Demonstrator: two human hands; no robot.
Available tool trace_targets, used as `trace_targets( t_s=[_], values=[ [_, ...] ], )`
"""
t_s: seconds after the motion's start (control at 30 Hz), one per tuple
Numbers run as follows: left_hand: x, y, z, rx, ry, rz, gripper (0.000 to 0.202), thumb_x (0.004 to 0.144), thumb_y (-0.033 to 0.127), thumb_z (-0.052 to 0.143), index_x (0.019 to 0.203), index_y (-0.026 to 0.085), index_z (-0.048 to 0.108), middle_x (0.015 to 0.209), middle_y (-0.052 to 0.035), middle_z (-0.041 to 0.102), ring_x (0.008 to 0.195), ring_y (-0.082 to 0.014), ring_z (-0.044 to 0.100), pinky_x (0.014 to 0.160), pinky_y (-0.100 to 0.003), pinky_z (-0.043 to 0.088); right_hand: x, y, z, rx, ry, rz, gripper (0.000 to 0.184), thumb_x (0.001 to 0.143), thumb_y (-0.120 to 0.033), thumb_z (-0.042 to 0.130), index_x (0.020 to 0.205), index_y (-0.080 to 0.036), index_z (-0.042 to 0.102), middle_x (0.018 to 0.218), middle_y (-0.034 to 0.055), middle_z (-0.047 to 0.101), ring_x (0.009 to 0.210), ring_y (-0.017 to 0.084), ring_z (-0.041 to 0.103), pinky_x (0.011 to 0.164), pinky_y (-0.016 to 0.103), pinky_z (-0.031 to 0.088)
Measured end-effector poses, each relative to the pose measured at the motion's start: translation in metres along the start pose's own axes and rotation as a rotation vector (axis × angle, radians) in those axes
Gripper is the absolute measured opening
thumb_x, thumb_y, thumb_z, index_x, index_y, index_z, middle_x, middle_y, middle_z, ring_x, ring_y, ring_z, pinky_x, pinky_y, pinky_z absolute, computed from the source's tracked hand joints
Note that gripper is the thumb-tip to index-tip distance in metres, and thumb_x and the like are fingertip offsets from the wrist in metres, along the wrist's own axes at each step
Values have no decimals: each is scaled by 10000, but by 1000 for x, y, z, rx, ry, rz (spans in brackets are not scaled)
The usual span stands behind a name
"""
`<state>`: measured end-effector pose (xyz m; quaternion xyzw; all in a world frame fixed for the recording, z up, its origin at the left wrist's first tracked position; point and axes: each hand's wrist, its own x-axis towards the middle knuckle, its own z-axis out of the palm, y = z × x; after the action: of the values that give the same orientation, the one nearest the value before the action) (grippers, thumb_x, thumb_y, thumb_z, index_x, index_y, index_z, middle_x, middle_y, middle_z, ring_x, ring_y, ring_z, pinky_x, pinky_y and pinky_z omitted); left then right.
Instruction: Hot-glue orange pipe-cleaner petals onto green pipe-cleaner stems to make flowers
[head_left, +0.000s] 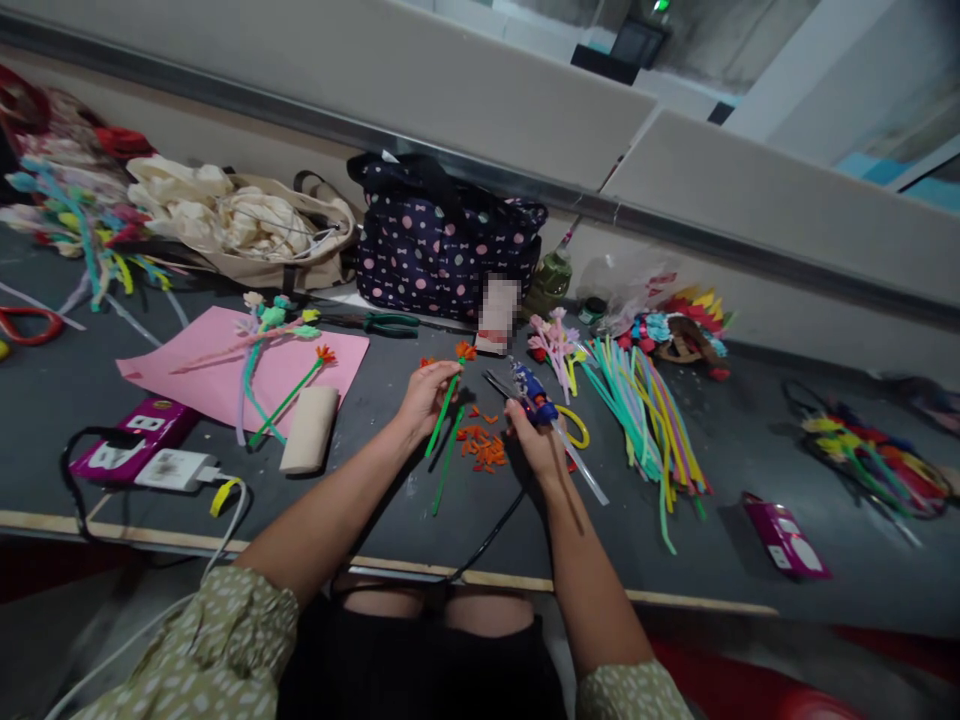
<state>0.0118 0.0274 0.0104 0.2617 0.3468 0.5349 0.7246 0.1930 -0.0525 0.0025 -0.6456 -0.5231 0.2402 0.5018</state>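
My left hand (431, 395) is closed in a pinch around a green pipe-cleaner stem (442, 420), topped by a small orange flower head (466, 350). My right hand (538, 440) grips a blue hot glue gun (534, 388) with a clear glue stick (581, 462) out of its back. The gun's tip points away from me, to the right of the flower. Between my hands lies a pile of orange pieces (484, 447), with another green stem (448, 465) beside it. A finished-looking orange flower on a green stem (289, 405) rests on pink paper.
Pink paper (202, 360), a beige roll (310, 430) and a purple power strip (131, 440) are to the left. Bundled pipe cleaners (645, 420) lie right, near pink flowers (555, 342). A dotted bag (442, 245) and green-handled pliers (390, 323) stand behind. The gun's black cord (491, 540) crosses the table edge.
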Motion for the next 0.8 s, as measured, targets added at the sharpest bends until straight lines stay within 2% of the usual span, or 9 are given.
trace_targets(
  t_s=[0.1, 0.2, 0.43, 0.63, 0.8],
  values=[
    [0, 0, 0, 2, 14, 12, 251, 557, 279, 833, 684, 137, 670, 540, 36, 531, 462, -64, 446, 443, -196, 361, 1, -3, 1, 60, 67, 74, 409, 772, -596, 671, 842, -194, 658, 660, 19, 661, 544, 177, 619, 528, 295, 477],
    [0, -1, -1, 14, 15, 9, 273, 561, 299, 852, 682, 139, 666, 540, 38, 529, 454, -59, 432, 433, -191, 344, 2, -2, 2, 97, 65, 119, 433, 765, -612, 661, 849, -187, 661, 656, 19, 660, 514, 170, 594, 509, 297, 462],
    [5, -9, -6, 33, -22, 14, 417, 507, 363, 930, 779, 136, 711, 617, 31, 597, 481, -31, 458, 454, -157, 346, 4, 6, 1, -27, 69, 26, 351, 807, -560, 640, 801, -209, 652, 558, -13, 601, 568, 188, 585, 578, 297, 464],
    [4, -6, -5, 44, -26, 5, 436, 494, 374, 938, 765, 127, 702, 606, 34, 593, 478, -26, 457, 463, -150, 351, 4, 2, 0, -108, 45, 7, 313, 801, -518, 629, 835, -206, 642, 677, 22, 660, 652, 208, 618, 611, 299, 460],
    [1, -3, -1, 36, -25, -7, 392, 508, 341, 924, 725, 128, 677, 526, 66, 497, 442, -29, 399, 444, -166, 332, 5, -1, -1, -304, -42, -14, 232, 819, -443, 602, 875, -218, 599, 792, 30, 679, 734, 208, 631, 657, 284, 435]
  ],
)
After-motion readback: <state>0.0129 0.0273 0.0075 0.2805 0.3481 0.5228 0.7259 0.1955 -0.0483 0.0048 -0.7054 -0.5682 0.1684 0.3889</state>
